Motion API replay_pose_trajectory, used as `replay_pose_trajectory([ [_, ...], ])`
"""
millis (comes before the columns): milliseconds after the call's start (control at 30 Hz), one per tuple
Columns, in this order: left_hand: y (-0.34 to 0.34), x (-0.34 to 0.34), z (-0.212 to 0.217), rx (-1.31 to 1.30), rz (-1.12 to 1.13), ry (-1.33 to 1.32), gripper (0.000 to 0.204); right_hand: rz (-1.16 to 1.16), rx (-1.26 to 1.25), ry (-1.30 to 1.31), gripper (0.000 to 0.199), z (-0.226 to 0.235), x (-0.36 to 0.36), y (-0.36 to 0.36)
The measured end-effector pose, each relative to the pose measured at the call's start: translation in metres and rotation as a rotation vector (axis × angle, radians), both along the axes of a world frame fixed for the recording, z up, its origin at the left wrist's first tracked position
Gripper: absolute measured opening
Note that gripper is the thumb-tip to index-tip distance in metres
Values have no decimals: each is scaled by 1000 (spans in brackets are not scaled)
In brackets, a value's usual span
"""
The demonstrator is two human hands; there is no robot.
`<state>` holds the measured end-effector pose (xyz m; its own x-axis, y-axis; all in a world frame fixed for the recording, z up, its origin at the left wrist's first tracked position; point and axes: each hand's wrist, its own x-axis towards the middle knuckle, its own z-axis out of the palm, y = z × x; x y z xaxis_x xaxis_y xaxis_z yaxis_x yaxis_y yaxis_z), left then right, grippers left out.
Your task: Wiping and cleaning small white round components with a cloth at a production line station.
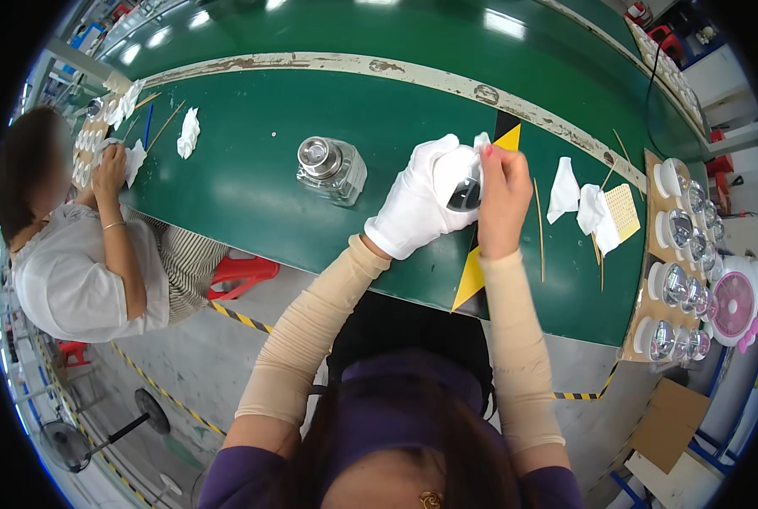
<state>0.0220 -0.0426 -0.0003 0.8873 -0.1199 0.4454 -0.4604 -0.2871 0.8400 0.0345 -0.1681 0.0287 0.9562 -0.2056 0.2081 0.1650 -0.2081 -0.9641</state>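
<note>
**Presently: small lens-like part held and wiped above the green bench**

A small, dark, glossy round part (pixel 465 196) is held in the white-gloved left hand (pixel 420 206), whose fingers are curled around it so that it is cupped against the palm. The bare right hand (pixel 503 197) is raised beside it, with thumb and fingertips pinched on a small white wiping cloth (pixel 481 142) that is pressed against the top of the part. Both hands are touching each other above the green work surface (pixel 252 182), over a black-and-yellow diagonal marking (pixel 472 271). Both forearms are covered by beige sleeves.

To the left of the hands, a clear square glass bottle with a shiny metal cap (pixel 331 170) is standing upright on the bench, well apart from them. To the right, crumpled white cloths (pixel 581 204) and thin wooden sticks (pixel 538 229) are lying on the surface, near a small yellow perforated pad (pixel 623 210). Further right, a brown cardboard tray (pixel 654 246) is loaded with rows of shiny round clear parts (pixel 676 284); a pink-and-white round device (pixel 732 299) is set just beside it.

At the far left, a second person in a white top is seated at the same bench, with a hand (pixel 109 170) resting on white cloth beside another tray.
</note>
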Motion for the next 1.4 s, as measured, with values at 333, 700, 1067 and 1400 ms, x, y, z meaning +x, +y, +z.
replay_pose_trajectory([
  [333,7,-32,16,356,223,116,108,62,-107,9,18,-9,-2,-61],
  [700,9,-33,6,536,360,-100,100,431,-579,-88,96,23,-16,-22],
  [1067,-9,-39,42,386,344,172,85,323,135,5,70,-42,-9,-29],
  [1400,-23,-19,57,962,212,328,57,103,466,69,46,-9,-23,-37],
])
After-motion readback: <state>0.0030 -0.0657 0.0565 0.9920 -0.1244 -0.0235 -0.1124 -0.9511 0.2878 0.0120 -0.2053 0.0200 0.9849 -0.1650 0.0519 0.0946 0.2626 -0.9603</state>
